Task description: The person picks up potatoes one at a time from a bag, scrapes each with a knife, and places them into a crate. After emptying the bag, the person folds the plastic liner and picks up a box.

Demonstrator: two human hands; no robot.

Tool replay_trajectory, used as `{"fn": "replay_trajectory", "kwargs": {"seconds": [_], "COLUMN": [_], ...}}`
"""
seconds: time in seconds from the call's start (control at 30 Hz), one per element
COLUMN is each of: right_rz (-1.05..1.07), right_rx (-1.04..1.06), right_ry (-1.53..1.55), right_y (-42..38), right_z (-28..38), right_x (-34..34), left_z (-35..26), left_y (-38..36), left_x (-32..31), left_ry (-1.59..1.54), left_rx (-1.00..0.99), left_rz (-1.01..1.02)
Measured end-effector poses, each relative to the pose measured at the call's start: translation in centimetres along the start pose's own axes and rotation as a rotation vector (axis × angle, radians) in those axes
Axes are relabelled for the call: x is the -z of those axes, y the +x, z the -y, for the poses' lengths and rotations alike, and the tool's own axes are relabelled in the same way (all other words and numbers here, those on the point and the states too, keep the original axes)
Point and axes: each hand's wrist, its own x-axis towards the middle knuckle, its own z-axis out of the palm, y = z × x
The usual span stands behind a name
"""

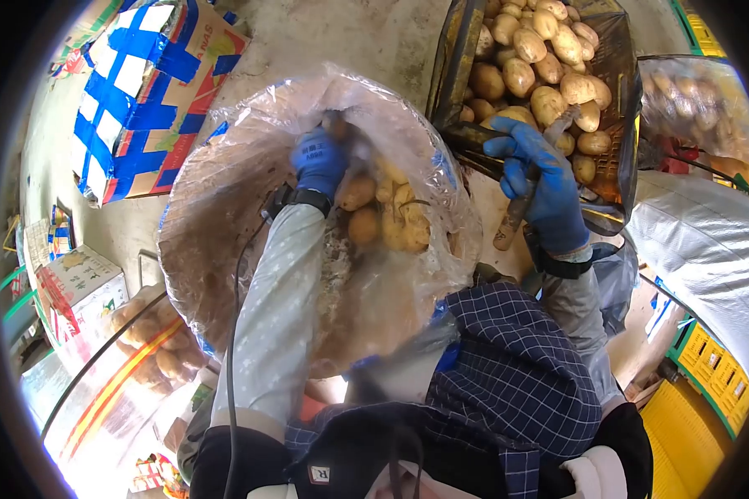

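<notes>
My left hand [318, 160], in a blue glove, reaches into a large round container lined with clear plastic [225, 191]. Its fingers are closed around a brown potato [335, 125], partly blurred and covered by the glove. Brown potatoes [359, 193] and paler yellow ones [404, 220] lie at the bottom of the container. My right hand [545, 187], also gloved in blue, grips a knife by its worn wooden handle [508, 226]; the blade [562, 123] points away from me. This hand is at the near edge of a dark crate [456, 71] heaped with potatoes [549, 50].
A carton bound with blue tape [125, 108] stands at the far left. Bagged potatoes [154, 349] are at the lower left, beside a white box [83, 287]. On the right are a silvery sheet [699, 241] and yellow crates [711, 362]. A cable runs along my left arm.
</notes>
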Motion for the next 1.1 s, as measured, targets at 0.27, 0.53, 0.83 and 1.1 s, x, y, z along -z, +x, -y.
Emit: {"fn": "replay_trajectory", "kwargs": {"seconds": [0.27, 0.53, 0.83, 1.1], "right_rz": [0.041, 0.063, 0.362, 0.318], "right_rx": [0.1, -0.064, 0.225, -0.269], "right_ry": [-0.232, -0.327, -0.531, -0.219], "right_y": [-0.8, -2.0, -2.9, -1.9], "right_z": [1.4, 5.2, 1.8, 5.1], "right_x": [-1.9, -5.9, -12.1, -8.2], "left_z": [4.4, 6.0, 2.8, 2.4], "left_y": [-5.5, -12.3, -18.0, -17.1], "left_x": [0.4, 5.7, 13.6, 14.4], "left_ry": [-0.676, -2.286, -1.607, -1.553], "left_rx": [-0.187, -0.126, -0.275, -0.371], "left_rz": [0.122, 0.778, 0.511, 0.471]}}
